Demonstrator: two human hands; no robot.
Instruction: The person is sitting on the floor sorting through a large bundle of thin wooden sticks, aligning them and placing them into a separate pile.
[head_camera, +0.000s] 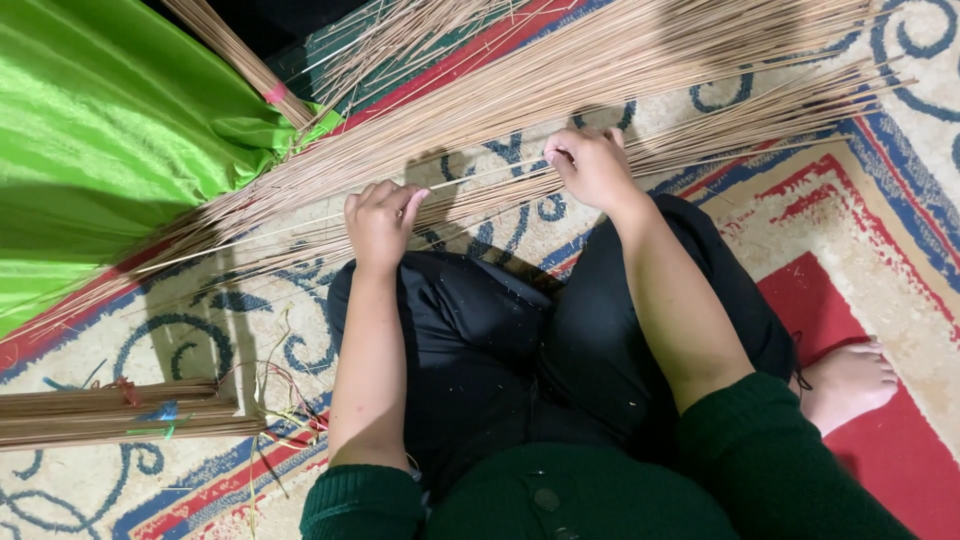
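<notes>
— So, where did the loose heap of thin, pale brown palm-leaf sticks (600, 70) lie?

— Spread slantwise across the patterned carpet in cream, blue and red (870, 200), just beyond the person's knees in black trousers. Its far end ran off the top right; its near end tapered down to the left, along the edge of a bright green satin cloth (100, 140).

— And the hands?

— Both were at the near edge of that heap. The left hand (382, 222) was curled, fingers pressed together, pinching a few single sticks between thumb and fingertips. The right hand (590, 165) was closed too, knuckles up, gripping the same few thin sticks a little farther along the heap. The two hands were apart, with the sticks stretched between them.

— Anything else near the heap?

— Above it on the left, a tight bundle of the same sticks bound with a pink band (245, 62) lay across the green cloth. Well below the heap, at the left edge, rested another tied bundle of brown sticks (100, 415) with red and blue ties, and loose coloured strings (275, 395) just beside its end. A bare foot (850, 380) showed on the red part of the carpet, right of the knees.
</notes>
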